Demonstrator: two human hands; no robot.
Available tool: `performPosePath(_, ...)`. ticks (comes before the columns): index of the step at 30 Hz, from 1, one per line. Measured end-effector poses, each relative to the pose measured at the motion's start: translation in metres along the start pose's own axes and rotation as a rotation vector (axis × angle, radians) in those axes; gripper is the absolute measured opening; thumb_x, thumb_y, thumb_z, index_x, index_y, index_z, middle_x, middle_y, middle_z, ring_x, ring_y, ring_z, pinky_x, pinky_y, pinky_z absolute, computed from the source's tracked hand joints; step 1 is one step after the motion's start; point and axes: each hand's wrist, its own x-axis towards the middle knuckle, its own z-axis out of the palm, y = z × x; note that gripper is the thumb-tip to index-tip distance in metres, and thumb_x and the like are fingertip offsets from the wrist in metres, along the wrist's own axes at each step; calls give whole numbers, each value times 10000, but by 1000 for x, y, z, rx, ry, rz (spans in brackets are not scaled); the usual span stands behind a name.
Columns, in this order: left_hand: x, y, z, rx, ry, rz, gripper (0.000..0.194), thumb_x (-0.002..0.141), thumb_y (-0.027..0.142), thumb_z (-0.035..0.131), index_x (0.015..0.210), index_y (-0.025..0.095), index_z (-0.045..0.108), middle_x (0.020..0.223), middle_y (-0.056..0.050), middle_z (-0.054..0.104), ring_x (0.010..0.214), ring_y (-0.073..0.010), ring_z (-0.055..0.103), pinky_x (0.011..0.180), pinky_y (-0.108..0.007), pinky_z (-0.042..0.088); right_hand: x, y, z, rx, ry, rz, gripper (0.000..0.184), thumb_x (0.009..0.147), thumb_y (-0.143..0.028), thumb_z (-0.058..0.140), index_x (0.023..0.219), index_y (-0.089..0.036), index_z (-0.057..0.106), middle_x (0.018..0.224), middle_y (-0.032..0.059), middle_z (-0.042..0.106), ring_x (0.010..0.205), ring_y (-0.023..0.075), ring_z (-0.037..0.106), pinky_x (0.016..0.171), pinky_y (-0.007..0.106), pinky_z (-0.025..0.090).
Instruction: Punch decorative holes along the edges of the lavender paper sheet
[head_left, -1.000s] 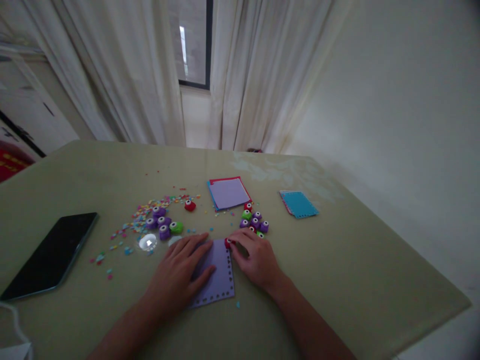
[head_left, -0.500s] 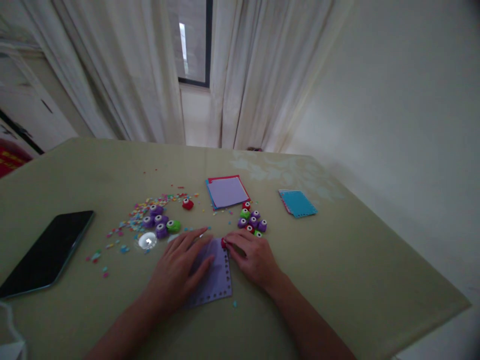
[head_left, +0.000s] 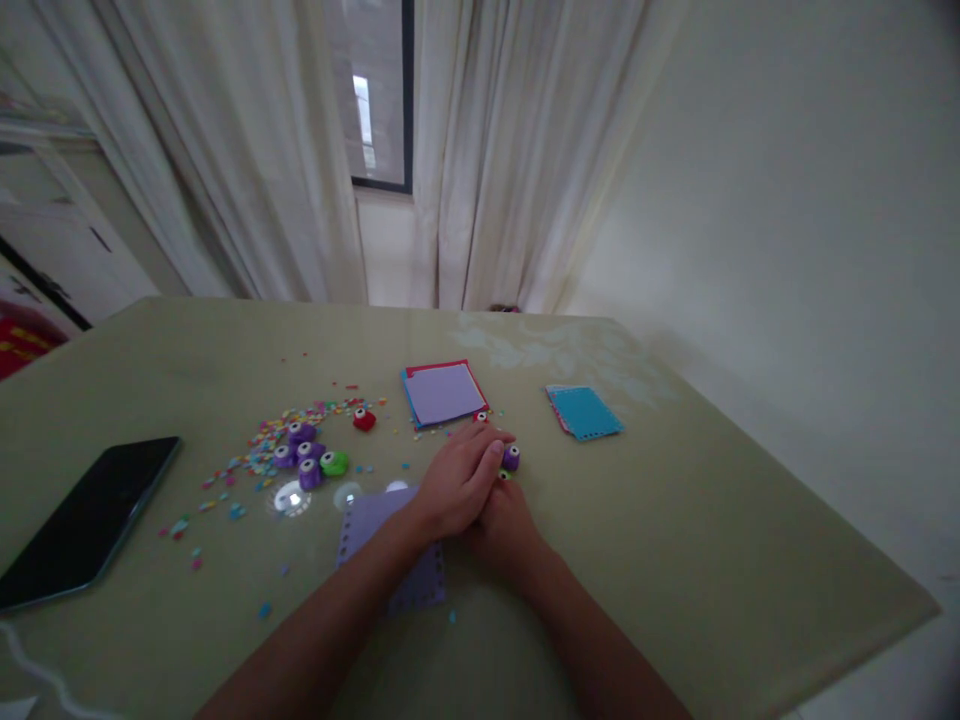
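Note:
My left hand point(head_left: 457, 480) reaches to the right across my right hand point(head_left: 508, 532), its fingers stretched flat over a cluster of small paper punches. Of that cluster only a purple punch point(head_left: 511, 457), a red one point(head_left: 482, 417) and a green one point(head_left: 504, 475) peek out. My right hand lies under the left one, and its fingers are hidden. A lilac paper sheet point(head_left: 375, 530) with holes punched along its edges lies beneath my left forearm.
On the olive table point(head_left: 675, 520) a second group of purple and green punches point(head_left: 304, 455) sits among scattered paper bits, with a lone red punch point(head_left: 364, 419). Further back are a paper stack point(head_left: 442, 393) and blue sheets point(head_left: 585, 412). A phone point(head_left: 86, 520) lies far left.
My left hand has left the lilac sheet and crossed over my right hand onto the right punch cluster. The sheet has shifted left. The red punch at my right fingertips is no longer visible.

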Motion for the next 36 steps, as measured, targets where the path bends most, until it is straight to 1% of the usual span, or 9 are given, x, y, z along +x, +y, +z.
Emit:
performPosePath(6,-5,-6,-2,-79,-22,-49,485,1146,439,245,1051,229,672,1077,-73,688,1063,-245,630,1002,-399,483,4,-11,-5,81,-54,71,418,803,-209,629,1172,-123,806,1143,178,822,1031,322,794,906,389,623)
performPosePath(13,-8,-13,0,-135,4,-129,430,1148,434,214,939,241,537,915,-33,608,881,-216,583,858,-359,500,6,-24,-11,4,-156,218,513,797,-214,645,1285,-134,778,1302,196,760,1026,325,782,910,399,627)
performPosePath(18,-7,-10,2,-100,3,-111,420,1141,414,221,931,241,542,904,-30,608,866,-209,590,840,-348,512,5,-18,-8,-5,-128,179,472,811,-212,669,1262,-142,787,1238,186,778,1029,319,773,917,389,620)
performPosePath(21,-9,-4,-5,-51,26,-89,387,1136,417,267,1026,235,590,1019,-50,645,983,-217,614,929,-360,514,5,-18,-9,-55,-153,148,404,849,-218,674,1232,-158,790,1238,172,770,1010,309,768,887,386,613)
performPosePath(24,-28,-2,-27,23,85,-118,344,1134,408,329,1260,233,597,1217,-82,649,1153,-241,598,1033,-408,484,5,-24,-15,-80,-136,122,326,925,-228,651,1227,-188,768,1301,156,728,964,262,758,828,349,599)
performPosePath(27,-65,-9,-56,118,112,-184,274,1092,398,477,1231,226,641,1189,-92,672,1149,-289,606,1031,-476,474,4,-30,-20,-24,-81,80,254,981,-209,638,1211,-223,744,1271,105,723,1022,225,740,867,317,578)
performPosePath(30,-105,-20,-77,383,-2,-206,313,1041,435,607,1298,267,670,1322,-85,682,1242,-324,598,1106,-545,437,5,-32,-21,30,-81,48,204,1008,-202,661,1200,-230,725,1239,72,743,1093,219,727,925,314,563)
performPosePath(33,-127,-30,-81,581,-101,-156,435,1005,469,661,1409,310,648,1468,-83,640,1327,-353,576,1121,-578,451,6,-29,-17,51,-73,54,156,1012,-184,672,1158,-219,716,1168,62,767,1072,221,730,924,319,560)
performPosePath(36,-130,-33,-76,655,-106,-126,437,1008,469,652,1410,298,658,1458,-95,647,1313,-358,593,1089,-584,489,6,-26,-14,83,9,64,153,955,-144,716,1091,-214,712,1084,54,766,1025,223,725,904,316,557)
